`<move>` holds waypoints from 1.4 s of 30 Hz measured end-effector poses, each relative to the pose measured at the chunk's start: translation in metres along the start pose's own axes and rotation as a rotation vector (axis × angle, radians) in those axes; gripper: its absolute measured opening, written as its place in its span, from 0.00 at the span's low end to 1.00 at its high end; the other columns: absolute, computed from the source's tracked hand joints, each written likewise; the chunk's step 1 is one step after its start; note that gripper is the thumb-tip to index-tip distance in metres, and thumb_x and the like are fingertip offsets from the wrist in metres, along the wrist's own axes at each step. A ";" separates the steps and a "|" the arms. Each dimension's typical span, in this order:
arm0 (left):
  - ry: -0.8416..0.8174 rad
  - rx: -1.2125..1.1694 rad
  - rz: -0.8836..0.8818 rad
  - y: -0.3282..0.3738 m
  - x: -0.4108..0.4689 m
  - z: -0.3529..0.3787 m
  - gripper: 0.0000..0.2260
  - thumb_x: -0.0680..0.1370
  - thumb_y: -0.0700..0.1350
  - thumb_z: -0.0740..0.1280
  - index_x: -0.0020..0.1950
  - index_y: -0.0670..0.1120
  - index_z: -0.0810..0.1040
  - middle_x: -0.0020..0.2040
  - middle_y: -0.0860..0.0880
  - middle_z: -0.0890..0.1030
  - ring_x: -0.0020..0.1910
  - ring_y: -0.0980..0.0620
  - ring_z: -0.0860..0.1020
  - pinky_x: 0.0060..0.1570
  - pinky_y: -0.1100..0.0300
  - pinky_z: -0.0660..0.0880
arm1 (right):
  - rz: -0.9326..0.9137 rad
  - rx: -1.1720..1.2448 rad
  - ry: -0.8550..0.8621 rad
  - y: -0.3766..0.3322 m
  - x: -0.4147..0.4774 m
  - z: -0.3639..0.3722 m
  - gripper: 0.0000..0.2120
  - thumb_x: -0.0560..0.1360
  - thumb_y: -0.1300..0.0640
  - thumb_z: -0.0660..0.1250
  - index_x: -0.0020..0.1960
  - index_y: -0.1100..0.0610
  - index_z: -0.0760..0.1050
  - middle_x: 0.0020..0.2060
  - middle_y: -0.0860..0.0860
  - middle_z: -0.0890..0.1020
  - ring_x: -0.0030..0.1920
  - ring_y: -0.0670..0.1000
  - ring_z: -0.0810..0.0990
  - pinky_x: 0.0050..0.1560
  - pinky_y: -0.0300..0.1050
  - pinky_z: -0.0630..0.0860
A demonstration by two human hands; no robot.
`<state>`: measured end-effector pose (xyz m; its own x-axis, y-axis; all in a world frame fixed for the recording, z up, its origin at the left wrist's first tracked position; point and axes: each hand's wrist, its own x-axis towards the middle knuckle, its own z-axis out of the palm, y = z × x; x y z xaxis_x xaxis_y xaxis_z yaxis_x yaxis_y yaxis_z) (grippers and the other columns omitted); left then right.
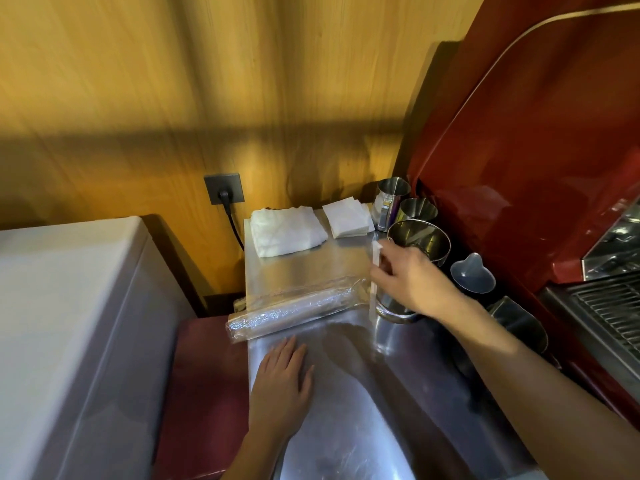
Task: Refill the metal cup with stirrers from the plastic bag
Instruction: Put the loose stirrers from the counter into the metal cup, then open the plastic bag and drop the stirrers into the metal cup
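Note:
A clear plastic bag (294, 311) with stirrers inside lies crosswise on the steel counter (311, 268). My right hand (412, 278) pinches a few pale wrapped stirrers (376, 268) upright at the bag's right end, in front of a tall metal cup (419, 242). The cup stands at the counter's right side, its lower part hidden behind my hand. My left hand (282, 382) lies flat on the counter just below the bag, fingers spread, holding nothing.
A folded white towel (287, 232) and a stack of paper napkins (348, 216) sit at the back. Two more metal pitchers (391, 199) and a grey funnel (472, 278) line the right, beside a red espresso machine (519, 168). A white appliance (69, 323) stands left.

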<state>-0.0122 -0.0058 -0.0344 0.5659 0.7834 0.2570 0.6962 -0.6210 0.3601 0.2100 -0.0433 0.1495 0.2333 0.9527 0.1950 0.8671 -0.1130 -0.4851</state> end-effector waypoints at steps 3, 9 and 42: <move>0.001 -0.009 -0.002 0.000 0.000 -0.001 0.16 0.72 0.49 0.65 0.56 0.44 0.80 0.59 0.43 0.81 0.60 0.45 0.78 0.60 0.53 0.71 | -0.063 0.176 0.242 -0.007 0.007 -0.028 0.06 0.75 0.57 0.61 0.42 0.59 0.69 0.26 0.49 0.73 0.25 0.44 0.72 0.26 0.34 0.66; 0.002 -0.049 -0.019 0.000 0.001 -0.002 0.16 0.70 0.49 0.67 0.54 0.43 0.81 0.57 0.43 0.82 0.59 0.44 0.79 0.59 0.57 0.64 | -0.040 0.087 0.641 0.010 0.012 -0.048 0.04 0.77 0.59 0.59 0.48 0.59 0.70 0.31 0.52 0.74 0.25 0.47 0.67 0.31 0.42 0.63; 0.063 0.092 -0.044 0.007 0.058 -0.047 0.20 0.70 0.40 0.70 0.62 0.42 0.76 0.62 0.41 0.78 0.61 0.43 0.77 0.59 0.47 0.74 | -0.191 -0.286 -0.170 0.033 0.031 0.117 0.17 0.74 0.55 0.59 0.62 0.55 0.69 0.60 0.53 0.76 0.61 0.56 0.71 0.62 0.48 0.61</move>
<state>0.0042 0.0367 0.0253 0.5066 0.8083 0.2999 0.7590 -0.5831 0.2896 0.1945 0.0151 0.0395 -0.0001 0.9947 0.1032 0.9813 0.0199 -0.1913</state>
